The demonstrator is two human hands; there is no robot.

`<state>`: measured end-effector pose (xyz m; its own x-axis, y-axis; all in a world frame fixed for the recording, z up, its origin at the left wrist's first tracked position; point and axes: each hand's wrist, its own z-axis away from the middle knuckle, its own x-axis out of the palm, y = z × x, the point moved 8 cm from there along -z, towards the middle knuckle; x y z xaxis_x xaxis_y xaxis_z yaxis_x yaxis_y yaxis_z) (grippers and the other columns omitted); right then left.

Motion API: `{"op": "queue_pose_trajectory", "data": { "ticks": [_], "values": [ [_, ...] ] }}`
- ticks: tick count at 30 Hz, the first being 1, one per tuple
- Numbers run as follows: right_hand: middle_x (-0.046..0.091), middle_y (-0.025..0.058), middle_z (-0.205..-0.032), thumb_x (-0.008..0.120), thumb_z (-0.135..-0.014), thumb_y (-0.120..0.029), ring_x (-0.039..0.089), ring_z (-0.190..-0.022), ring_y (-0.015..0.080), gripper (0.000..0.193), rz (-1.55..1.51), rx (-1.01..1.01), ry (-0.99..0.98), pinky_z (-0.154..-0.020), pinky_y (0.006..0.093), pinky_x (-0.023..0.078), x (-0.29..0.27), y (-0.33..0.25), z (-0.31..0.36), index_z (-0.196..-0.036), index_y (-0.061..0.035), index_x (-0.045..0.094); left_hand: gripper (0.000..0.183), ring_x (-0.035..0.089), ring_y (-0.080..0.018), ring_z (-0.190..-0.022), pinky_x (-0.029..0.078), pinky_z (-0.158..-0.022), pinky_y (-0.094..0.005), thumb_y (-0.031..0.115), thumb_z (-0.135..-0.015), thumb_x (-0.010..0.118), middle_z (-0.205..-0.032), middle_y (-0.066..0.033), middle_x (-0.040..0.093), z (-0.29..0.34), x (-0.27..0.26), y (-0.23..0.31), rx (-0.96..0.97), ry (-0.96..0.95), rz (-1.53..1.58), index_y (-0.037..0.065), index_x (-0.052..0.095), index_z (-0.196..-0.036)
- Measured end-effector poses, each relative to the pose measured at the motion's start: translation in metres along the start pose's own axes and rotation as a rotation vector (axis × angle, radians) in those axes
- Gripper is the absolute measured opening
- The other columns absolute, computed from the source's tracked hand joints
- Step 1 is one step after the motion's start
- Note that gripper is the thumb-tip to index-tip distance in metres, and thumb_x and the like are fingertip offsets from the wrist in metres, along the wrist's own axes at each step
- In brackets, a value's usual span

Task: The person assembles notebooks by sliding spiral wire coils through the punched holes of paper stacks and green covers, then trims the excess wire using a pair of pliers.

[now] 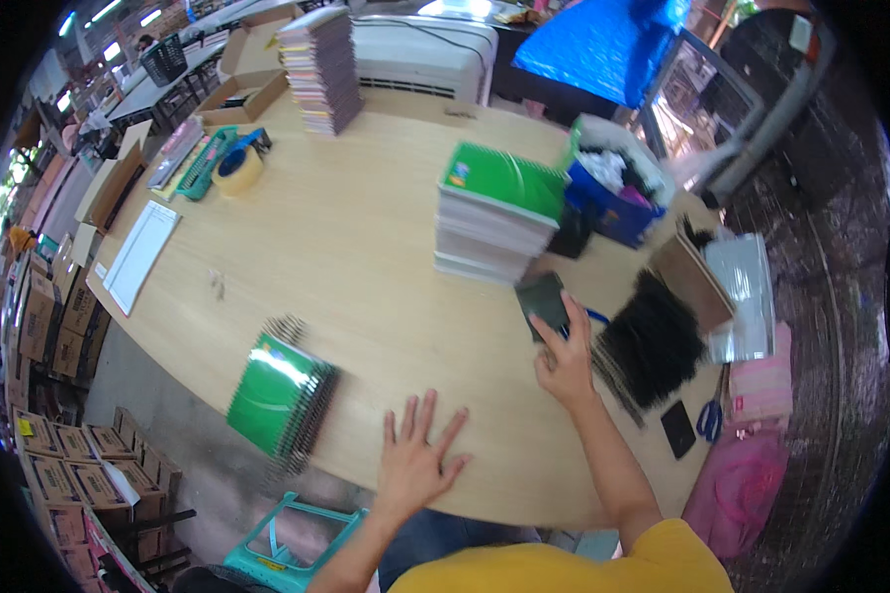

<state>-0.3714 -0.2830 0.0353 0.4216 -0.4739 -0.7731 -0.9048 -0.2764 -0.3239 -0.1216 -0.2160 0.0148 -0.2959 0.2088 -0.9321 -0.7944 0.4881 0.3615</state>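
Observation:
My left hand (420, 465) lies flat near the front edge of the table, fingers spread, holding nothing. To its left is a small stack of green spiral notebooks (272, 392), black wire coils along its sides. My right hand (567, 361) is over a dark grey-green flat piece (542, 299), thumb and forefinger apart; a blue bit shows by the fingers, its kind unclear. Beyond it rises a tall stack of green-covered notebooks (504, 198). A heap of black wire binding coils (653, 341) sits right of this hand.
Around the table (336, 227) stand a tall paper stack (321, 74), tape roll (237, 173), teal tray (211, 163), white flat piece (141, 257) and blue bin (618, 208). A black phone-like slab (678, 429) and blue-handled scissors (709, 420) lie right. A teal stool (292, 549) stands below.

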Motion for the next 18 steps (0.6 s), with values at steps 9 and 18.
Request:
{"op": "queue_pose_trajectory", "data": {
  "ticks": [9, 18],
  "values": [
    [0.043, 0.0202, -0.15, 0.063, -0.093, -0.05, 0.043, -0.136, 0.0356, 0.075, -1.059, 0.5, 0.467, -0.113, 0.0434, 0.035, 0.003, 0.037, -0.055, -0.144, 0.0031, 0.048, 0.076, 0.054, -0.0336, -0.121, 0.051, -0.092, -0.0451, 0.014, -0.083, 0.071, -0.148, -0.02, 0.045, -0.074, -0.01, -0.076, -0.123, 0.445, 0.881, 0.01, 0.038, -0.152],
    [0.046, 0.0187, -0.151, 0.033, -0.074, -0.098, 0.044, -0.139, 0.0332, 0.128, -1.425, 0.957, 0.092, -0.111, 0.0487, 0.038, 0.12, 0.13, -0.168, -0.152, 0.0039, 0.036, 0.06, 0.062, -0.0166, -0.073, 0.049, -0.061, -0.0297, 0.003, -0.077, 0.06, -0.097, -0.0112, 0.067, -0.293, -0.013, -0.087, -0.112, 0.19, 0.875, -0.002, 0.05, -0.136]
  ]
}}
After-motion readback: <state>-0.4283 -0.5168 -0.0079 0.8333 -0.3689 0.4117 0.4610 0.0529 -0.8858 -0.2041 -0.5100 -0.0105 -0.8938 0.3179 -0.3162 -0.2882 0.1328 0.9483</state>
